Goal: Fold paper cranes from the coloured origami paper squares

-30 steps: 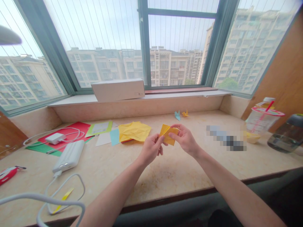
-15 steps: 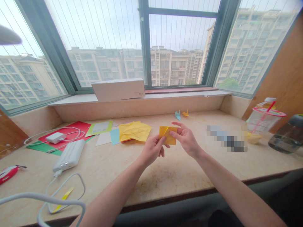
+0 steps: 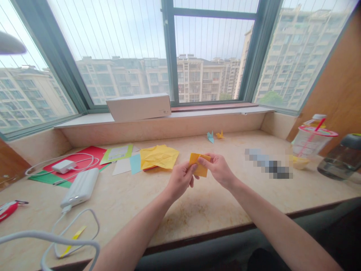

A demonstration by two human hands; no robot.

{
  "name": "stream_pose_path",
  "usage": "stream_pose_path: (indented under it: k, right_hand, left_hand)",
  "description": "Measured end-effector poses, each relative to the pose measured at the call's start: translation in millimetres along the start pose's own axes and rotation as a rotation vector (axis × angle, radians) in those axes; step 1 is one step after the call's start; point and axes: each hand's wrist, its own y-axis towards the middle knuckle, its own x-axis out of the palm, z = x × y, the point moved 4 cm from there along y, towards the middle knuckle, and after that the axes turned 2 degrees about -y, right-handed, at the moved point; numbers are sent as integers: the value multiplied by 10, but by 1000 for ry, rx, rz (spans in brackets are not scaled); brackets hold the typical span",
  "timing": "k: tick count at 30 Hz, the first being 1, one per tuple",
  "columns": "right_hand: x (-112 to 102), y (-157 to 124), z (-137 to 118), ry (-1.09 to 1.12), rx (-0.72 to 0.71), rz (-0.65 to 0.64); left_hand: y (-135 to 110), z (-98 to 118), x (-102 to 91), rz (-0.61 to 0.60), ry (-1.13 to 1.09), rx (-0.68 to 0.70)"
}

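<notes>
A small folded piece of yellow origami paper [image 3: 202, 171] is held up above the stone counter, between both hands. My left hand [image 3: 182, 178] pinches its left side, thumb on the front and the other fingers behind. My right hand [image 3: 221, 169] grips the upper right part, its thumb pressed near the top edge. Behind the hands stand a blue paper crane [image 3: 210, 137] and an orange-yellow paper crane [image 3: 220, 134]. Left of my left hand lies a creased yellow sheet [image 3: 159, 157] on top of other paper.
A white power bank [image 3: 80, 187] with cables, a charger [image 3: 64, 166] and red paper [image 3: 90, 152] lie at the left. To the right stand a lidded cup with a straw [image 3: 313, 141] and a dark bottle [image 3: 340, 160]. A white box [image 3: 139, 108] rests on the sill.
My right hand's fingers have closed in, and its thumb has shifted left along the paper's top. The paper has tilted slightly. The whole view has shifted a little.
</notes>
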Motion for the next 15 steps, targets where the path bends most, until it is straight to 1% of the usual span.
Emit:
stream_pose_path:
  k: [3, 8, 12, 15]
  right_hand:
    - [-3, -4, 6, 43, -1, 53]
    - [37, -16, -14, 49, -17, 14]
    - [25, -7, 0, 15, -26, 80]
    - [44, 11, 32, 29, -32, 55]
  left_hand:
    - [-14, 38, -2, 15, 46, 28]
    - [-37, 85, 9, 21, 89, 51]
    - [-31, 39, 22, 29, 82, 33]
    - [-18, -7, -7, 87, 53, 27]
